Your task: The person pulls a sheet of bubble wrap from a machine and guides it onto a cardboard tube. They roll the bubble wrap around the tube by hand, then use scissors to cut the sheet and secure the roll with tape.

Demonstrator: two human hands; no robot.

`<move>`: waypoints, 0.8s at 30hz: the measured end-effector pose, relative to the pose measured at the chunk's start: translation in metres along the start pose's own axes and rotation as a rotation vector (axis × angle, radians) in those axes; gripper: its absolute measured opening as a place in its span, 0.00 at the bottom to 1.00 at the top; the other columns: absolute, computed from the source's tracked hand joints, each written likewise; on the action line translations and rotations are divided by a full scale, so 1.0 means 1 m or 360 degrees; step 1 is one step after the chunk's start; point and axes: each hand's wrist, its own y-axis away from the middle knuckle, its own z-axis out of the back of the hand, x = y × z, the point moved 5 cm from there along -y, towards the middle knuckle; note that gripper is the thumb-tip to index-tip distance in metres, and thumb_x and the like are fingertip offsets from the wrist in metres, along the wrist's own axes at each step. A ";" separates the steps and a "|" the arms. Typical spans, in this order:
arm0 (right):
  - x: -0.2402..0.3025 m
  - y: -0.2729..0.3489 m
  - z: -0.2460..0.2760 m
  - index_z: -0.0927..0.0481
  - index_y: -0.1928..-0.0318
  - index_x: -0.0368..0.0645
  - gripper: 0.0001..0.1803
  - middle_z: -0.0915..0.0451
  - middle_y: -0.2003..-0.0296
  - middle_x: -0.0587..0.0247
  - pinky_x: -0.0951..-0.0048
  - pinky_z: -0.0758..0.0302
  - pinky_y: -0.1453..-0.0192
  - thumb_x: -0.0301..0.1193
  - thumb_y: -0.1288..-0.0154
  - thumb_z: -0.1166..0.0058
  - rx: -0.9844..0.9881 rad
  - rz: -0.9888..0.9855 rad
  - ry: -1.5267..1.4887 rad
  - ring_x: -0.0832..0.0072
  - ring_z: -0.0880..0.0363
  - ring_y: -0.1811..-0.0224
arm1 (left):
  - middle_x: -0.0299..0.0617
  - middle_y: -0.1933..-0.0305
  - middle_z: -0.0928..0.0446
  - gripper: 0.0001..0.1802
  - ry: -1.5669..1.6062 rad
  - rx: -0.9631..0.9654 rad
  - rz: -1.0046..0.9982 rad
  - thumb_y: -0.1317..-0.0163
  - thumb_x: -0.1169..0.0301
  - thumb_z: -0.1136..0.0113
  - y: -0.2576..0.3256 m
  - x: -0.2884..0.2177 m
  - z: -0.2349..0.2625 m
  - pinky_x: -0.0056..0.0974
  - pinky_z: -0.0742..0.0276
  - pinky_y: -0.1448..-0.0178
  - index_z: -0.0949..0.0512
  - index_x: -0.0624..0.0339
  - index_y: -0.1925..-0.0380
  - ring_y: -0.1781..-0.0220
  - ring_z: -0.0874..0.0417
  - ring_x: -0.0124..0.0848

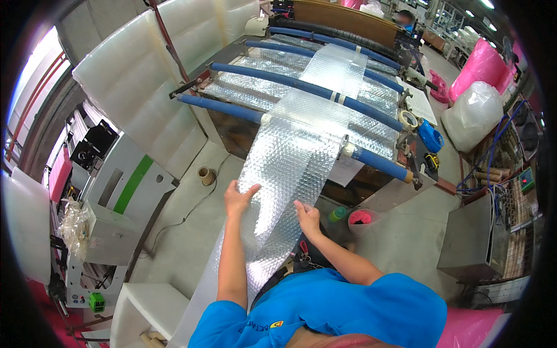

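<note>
A long strip of clear, silvery bubble wrap [284, 156] comes over the blue rollers and slopes down toward my body. My left hand [237, 200] has the strip's left edge, thumb lying on top and fingers partly hidden. On the right edge, my right hand [307, 219] is closed around the film with its thumb upward. Below my hands the strip runs past my left forearm toward the lower left. The front blue roller [380, 165] passes under the strip, with a pale collar on either side of it.
Wrapped white bales [125, 75] stand at the left, beside a grey machine [125, 185] with a green stripe. A tape measure [431, 161], a blue tape dispenser [430, 135] and a tape roll [408, 119] lie right of the rollers. A bin [364, 221] and cardboard core [206, 176] stand on the floor.
</note>
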 end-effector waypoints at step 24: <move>-0.028 -0.027 0.012 0.24 0.78 0.40 0.21 0.33 0.87 0.74 0.84 0.41 0.82 0.47 0.47 0.48 0.0090 0.0042 0.0198 0.87 0.37 0.85 | 0.43 0.76 0.25 0.25 0.0038 0.0102 -0.0012 0.62 0.53 0.34 -0.006 0.016 -0.020 0.36 0.31 0.67 0.29 0.63 0.74 0.74 0.25 0.31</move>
